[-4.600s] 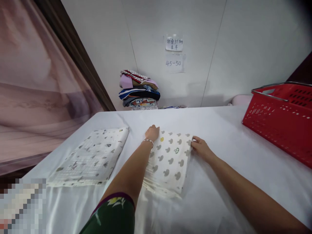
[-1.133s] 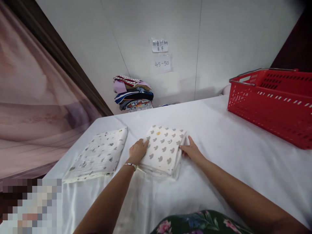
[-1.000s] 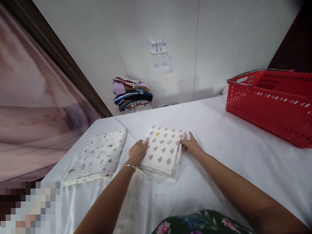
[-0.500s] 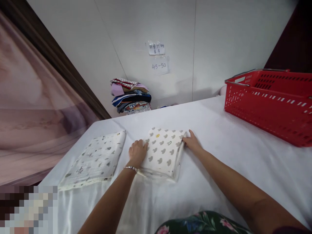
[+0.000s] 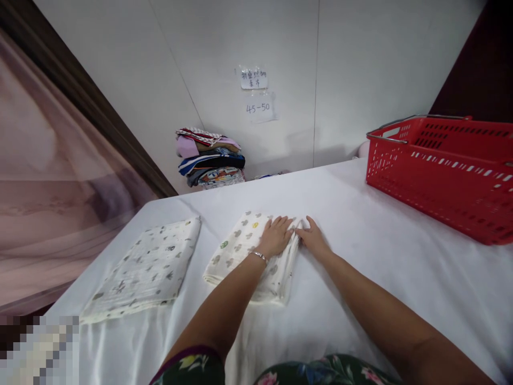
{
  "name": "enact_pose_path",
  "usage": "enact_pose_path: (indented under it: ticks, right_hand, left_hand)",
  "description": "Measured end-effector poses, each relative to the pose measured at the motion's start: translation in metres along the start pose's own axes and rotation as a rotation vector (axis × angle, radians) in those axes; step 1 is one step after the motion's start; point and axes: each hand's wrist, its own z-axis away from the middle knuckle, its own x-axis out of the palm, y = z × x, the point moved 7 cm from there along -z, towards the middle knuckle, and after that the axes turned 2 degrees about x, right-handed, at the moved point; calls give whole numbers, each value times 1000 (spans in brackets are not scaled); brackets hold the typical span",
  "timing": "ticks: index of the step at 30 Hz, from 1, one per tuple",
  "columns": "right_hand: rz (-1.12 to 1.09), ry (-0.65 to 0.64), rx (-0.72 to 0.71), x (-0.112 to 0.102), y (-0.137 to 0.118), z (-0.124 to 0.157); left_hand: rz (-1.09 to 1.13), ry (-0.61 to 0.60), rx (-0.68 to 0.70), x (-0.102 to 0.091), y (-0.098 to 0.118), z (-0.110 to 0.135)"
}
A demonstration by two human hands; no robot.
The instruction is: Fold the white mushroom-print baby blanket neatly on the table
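A folded white cloth with grey mushroom-like shapes (image 5: 237, 248) lies on the white-covered table. My left hand (image 5: 276, 235) rests flat on its upper right part, fingers stretched out. At the cloth's right folded edge is my right hand (image 5: 315, 240), its thumb touching the edge and a finger pointing away, apart from the thumb. The underside of that hand is hidden. To the left, apart from both hands, lies another folded white cloth with small grey and dark prints (image 5: 148, 264).
A red plastic basket (image 5: 436, 182) with a metal handle stands at the right of the table (image 5: 344, 208). Beyond the far edge is a stack of folded textiles (image 5: 210, 158) by the wall. Handwritten paper signs (image 5: 258, 107) hang above, and a pinkish curtain (image 5: 60, 203) drapes at left.
My left hand has moved right, from the cloth's left edge onto its top. The mushroom-print cloth now reaches farther left, its left part laid out flat. My right hand stays at the right edge.
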Motion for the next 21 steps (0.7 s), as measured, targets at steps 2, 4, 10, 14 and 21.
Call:
enact_pose_path:
  ticks: [2,4,10,14,21]
  right_hand:
    - [-8,-17,-4,1,1,0]
    - [-19,-48,-11,4,0,1]
    - [-100,-116,48,0,-8,11]
    - [-214,-227,121,-1,-9,13]
    - [-185,-200,127,-2,-6,10]
  left_hand:
    - [-2,13,0,2,-2,3]
    - [-3,25,2,2,-2,6]
    - [25,5,-28,2,1,14]
    - [31,-6,-41,4,2,20]
    - [1,-31,-20,6,9,19]
